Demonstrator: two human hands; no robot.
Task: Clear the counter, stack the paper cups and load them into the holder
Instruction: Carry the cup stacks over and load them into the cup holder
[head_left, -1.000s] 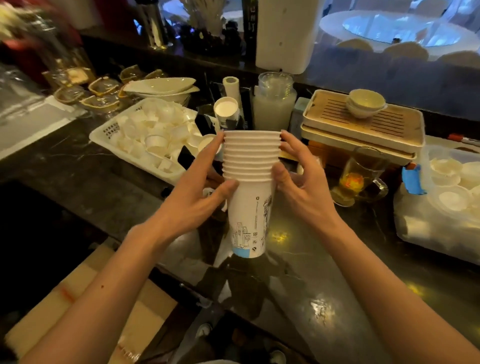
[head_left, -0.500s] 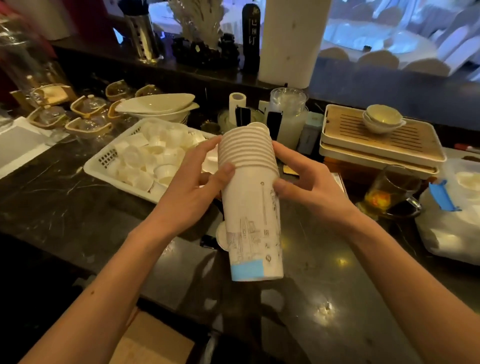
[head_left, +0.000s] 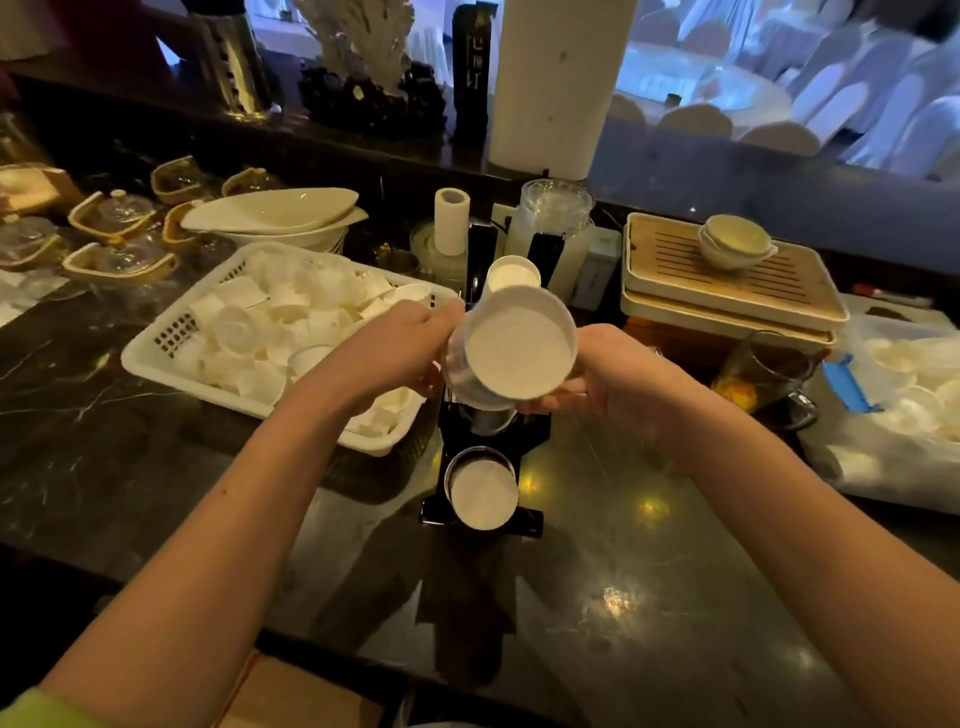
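Note:
I hold a stack of white paper cups (head_left: 519, 353) turned over, its flat base facing me and its rims pointing down. My left hand (head_left: 395, 353) grips its left side and my right hand (head_left: 613, 374) its right side. The stack hangs directly above the middle of a black cup holder (head_left: 535, 434) on the dark marble counter (head_left: 649, 571). Cup bases show in the holder's front slot (head_left: 483, 493) and back slot (head_left: 513, 274). The stack hides the middle slot's opening.
A white basket (head_left: 156, 353) full of small white cups sits to the left, touching the holder. To the right are wooden tea trays (head_left: 727, 291) with bowls, a glass mug of tea (head_left: 763, 374) and a plastic bag of cups (head_left: 909, 405). Glass teapots stand far left.
The stack has gone from upright, through a tilt, to upside down with its base toward me. Both hands carried it forward over the black holder.

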